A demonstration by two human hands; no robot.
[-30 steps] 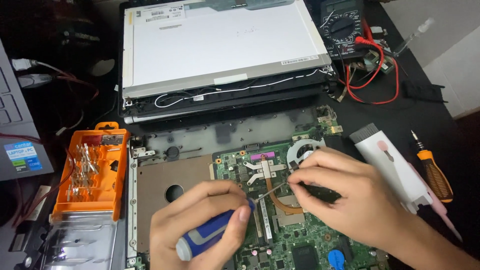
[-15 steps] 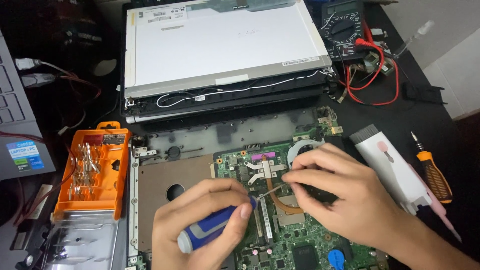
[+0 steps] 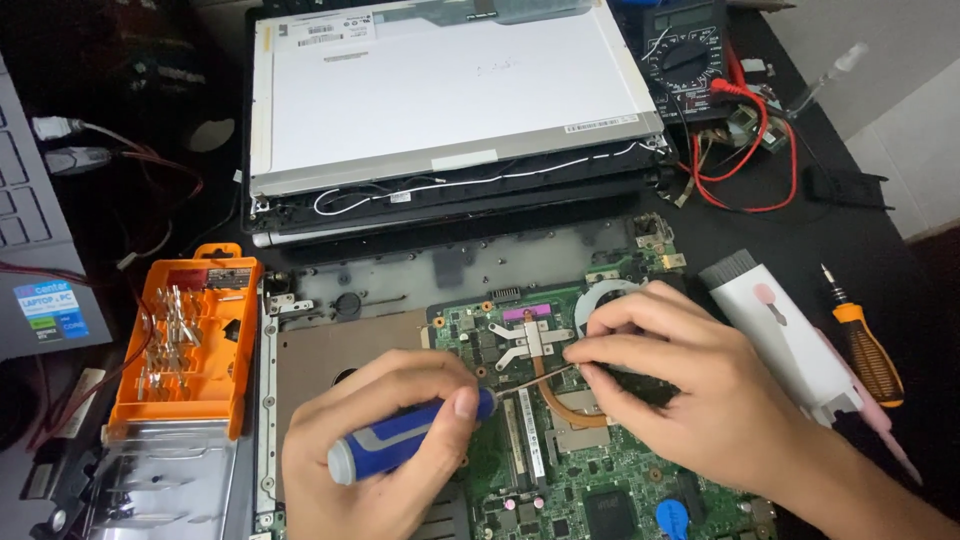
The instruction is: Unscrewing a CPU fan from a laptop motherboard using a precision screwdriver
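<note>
A laptop lies opened up, its green motherboard (image 3: 560,470) bare in the lower casing. My left hand (image 3: 370,450) grips a blue and grey screwdriver (image 3: 390,445) whose thin shaft runs right toward the silver heatsink bracket (image 3: 530,340). My right hand (image 3: 690,385) rests over the board beside the bracket, thumb and forefinger pinched on the shaft near its tip. A copper heat pipe (image 3: 565,410) curves out from under the bracket.
The detached screen panel (image 3: 450,90) leans at the back. An orange bit case (image 3: 185,340) sits left, with a second laptop (image 3: 40,250) beyond. A multimeter (image 3: 690,55) with red leads sits back right. A white tool (image 3: 790,335) and an orange-handled screwdriver (image 3: 865,350) lie right.
The screwdriver has tilted a little and my right fingers have shifted slightly left along the shaft. Both hands stay over the board.
</note>
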